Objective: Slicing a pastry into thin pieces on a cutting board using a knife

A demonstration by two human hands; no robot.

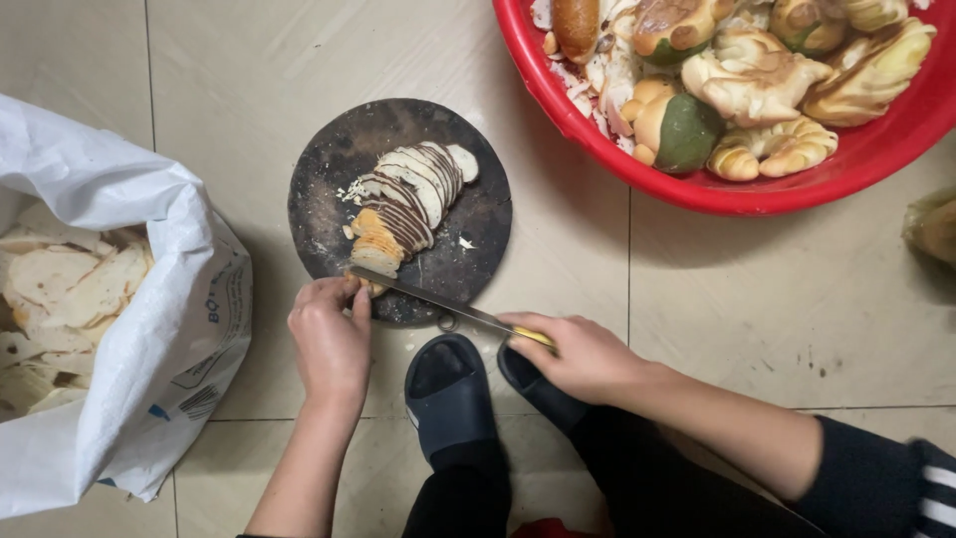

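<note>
**A:** Starting closest to me, what do you make of the grips?

**B:** I see my right hand (583, 354) clenched around the yellow handle of the knife (438, 302), just above the dark slippers (478, 384). The blade runs up and to the left from it, to the near end of the bread loaf (408, 204). My left hand (331, 334) is curled, fingertips pinching that last unsliced stub right where the blade meets it.

**A:** That is my worry. Fingertips touching the blade side?

**B:** I judge so. The stub is small, so a slip of the blade toward the left hand could nick a finger. The loaf is soft too, and it may squash rather than cut.

**A:** And the board?

**B:** The round dark cutting board (339, 169) lies on the tiled floor (697, 299), beyond both hands. It could skid on the smooth tiles if I press sideways. The cut slices lean in a fanned row away from the left hand; a jolt could topple them onto the floor.

**A:** Farther out?

**B:** Left of my left hand, a white sack (169, 349) holds slices. Beyond my right hand, a red basin (637, 164) is heaped with buns, well apart from the blade.
</note>
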